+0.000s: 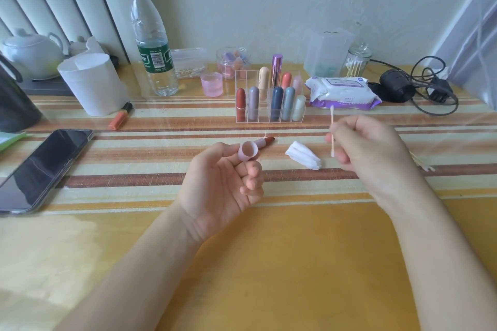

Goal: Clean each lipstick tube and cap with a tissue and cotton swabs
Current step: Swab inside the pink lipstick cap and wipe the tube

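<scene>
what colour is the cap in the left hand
The cap is pale lilac-pink; the head view shows it best.

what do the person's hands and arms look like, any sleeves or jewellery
Both are bare: no gloves or rings on the left hand or right hand, and no sleeves, watch or bracelet on either forearm up to the frame edge. The right hand is blurred, so fine detail is uncertain.

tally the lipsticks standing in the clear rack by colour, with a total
red lipstick: 1
mauve lipstick: 1
dark blue lipstick: 1
grey-blue lipstick: 1
pale mint lipstick: 1
cream lipstick: 1
metallic purple lipstick: 1
coral lipstick: 1
pale pink lipstick: 1
total: 9
</scene>
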